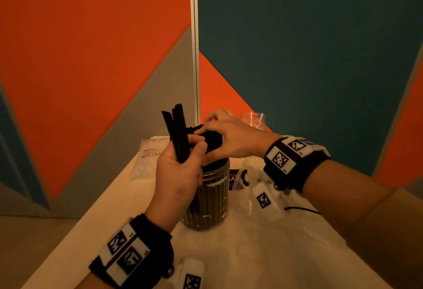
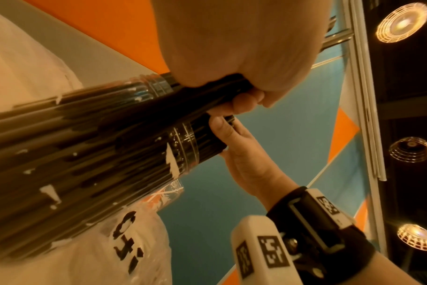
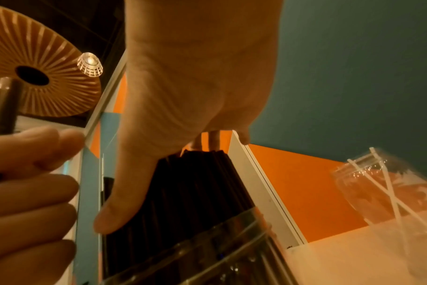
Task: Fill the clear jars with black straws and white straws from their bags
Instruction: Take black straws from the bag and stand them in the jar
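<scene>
Ceiling lamps (image 2: 402, 22) and a dark ceiling show only in the two wrist views, while the head view alone takes in the whole pale surface (image 1: 96, 208) set against orange, grey and teal wall panels. From the head view, a clear jar (image 1: 209, 199) stands upright in the middle of the surface, packed with black straws (image 1: 206, 201) whose tops rise above its rim. The right hand (image 1: 231, 137) lies over those tops, thumb on the near side and fingers curved over the far side, gathering the bundle in its grip; the right wrist view shows the thumb (image 3: 115, 210) pressed against the dark bundle just above the jar's threaded neck. The left hand (image 1: 180, 172), just left of the jar and in front of it, has its grip clamped on a few more black straws (image 1: 177, 133) that stick up and lean slightly left. The left wrist view shows patches of white residue on the jar wall, which the head view barely hints at. A second clear jar (image 1: 254, 120) stands at the far right of the surface, holding a couple of white straws (image 3: 388, 190) that cross each other. A flat white bag (image 1: 148, 156) lies far left, and a crumpled clear bag (image 1: 242, 179) with dark print lies just right of the full jar.
</scene>
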Demonstrator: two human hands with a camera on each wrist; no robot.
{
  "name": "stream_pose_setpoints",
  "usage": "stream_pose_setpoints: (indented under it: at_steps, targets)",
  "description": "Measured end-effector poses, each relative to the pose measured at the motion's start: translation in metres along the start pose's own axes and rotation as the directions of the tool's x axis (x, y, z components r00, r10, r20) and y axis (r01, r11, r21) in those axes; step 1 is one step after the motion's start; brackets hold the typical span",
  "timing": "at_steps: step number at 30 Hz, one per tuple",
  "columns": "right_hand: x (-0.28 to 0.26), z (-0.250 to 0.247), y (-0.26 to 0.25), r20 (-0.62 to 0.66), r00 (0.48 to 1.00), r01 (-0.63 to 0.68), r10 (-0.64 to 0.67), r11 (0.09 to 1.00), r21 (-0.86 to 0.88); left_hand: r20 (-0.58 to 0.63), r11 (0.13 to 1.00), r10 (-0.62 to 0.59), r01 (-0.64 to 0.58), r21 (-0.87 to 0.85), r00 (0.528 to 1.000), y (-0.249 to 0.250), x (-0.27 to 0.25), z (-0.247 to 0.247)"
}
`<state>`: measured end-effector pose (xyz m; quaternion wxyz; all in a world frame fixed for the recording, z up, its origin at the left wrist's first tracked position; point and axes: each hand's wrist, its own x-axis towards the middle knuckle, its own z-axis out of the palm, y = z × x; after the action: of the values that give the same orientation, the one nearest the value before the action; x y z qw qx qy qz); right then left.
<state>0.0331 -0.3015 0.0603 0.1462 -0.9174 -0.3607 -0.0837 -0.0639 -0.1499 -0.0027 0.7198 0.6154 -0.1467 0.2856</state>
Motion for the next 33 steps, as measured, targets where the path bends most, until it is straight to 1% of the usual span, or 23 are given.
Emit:
stream_pose_setpoints:
  at_steps: [2,3,5,9,13,18,22,26,30,32,33]
  targets:
    - [-0.001,0.002,-0.001,0.053,0.999,-0.018,0.009,0.985,0.170,-0.001,1.000,0.011,-0.011,-0.021,1.000,0.002,0.002,0.001]
    - [-0.002,0.004,-0.001,0.051,0.999,-0.016,0.005,0.974,0.225,-0.004,0.999,0.021,-0.021,-0.033,1.000,0.005,0.002,0.002]
    - [-0.003,0.005,-0.001,0.021,1.000,-0.006,0.001,0.973,0.232,-0.012,0.996,0.059,-0.060,-0.059,0.998,0.011,0.004,0.006]
    - [-0.003,0.006,0.000,0.016,1.000,-0.014,0.011,0.981,0.192,-0.015,0.982,0.172,-0.172,-0.074,0.985,0.030,0.012,0.018]
    - [-0.005,0.010,0.001,-0.012,1.000,-0.019,0.023,0.969,0.248,-0.082,0.964,0.252,-0.257,-0.066,0.964,0.039,0.028,0.029]
    - [-0.004,0.009,0.001,0.012,1.000,-0.012,0.009,0.968,0.252,-0.151,0.933,0.357,-0.358,0.022,0.922,0.039,0.037,0.032]
    - [-0.003,0.008,0.000,0.052,0.999,-0.007,-0.007,0.963,0.269,-0.207,0.936,0.352,-0.348,0.055,0.913,0.040,0.042,0.036]
    - [-0.002,0.005,-0.001,0.116,0.993,-0.045,0.017,0.968,0.246,-0.240,0.947,0.316,-0.319,0.026,0.918,0.038,0.052,0.031]
    - [-0.002,0.000,-0.003,0.197,0.980,-0.031,-0.007,0.982,0.189,-0.239,0.956,0.291,-0.291,0.033,0.927,0.032,0.051,0.029]
    - [-0.003,-0.001,-0.003,0.205,0.979,-0.044,0.007,0.983,0.180,-0.235,0.956,0.292,-0.291,0.037,0.927,0.030,0.051,0.031]
    - [-0.003,0.000,-0.002,0.189,0.982,-0.045,0.008,0.981,0.187,-0.236,0.955,0.296,-0.295,0.041,0.926,0.029,0.051,0.032]
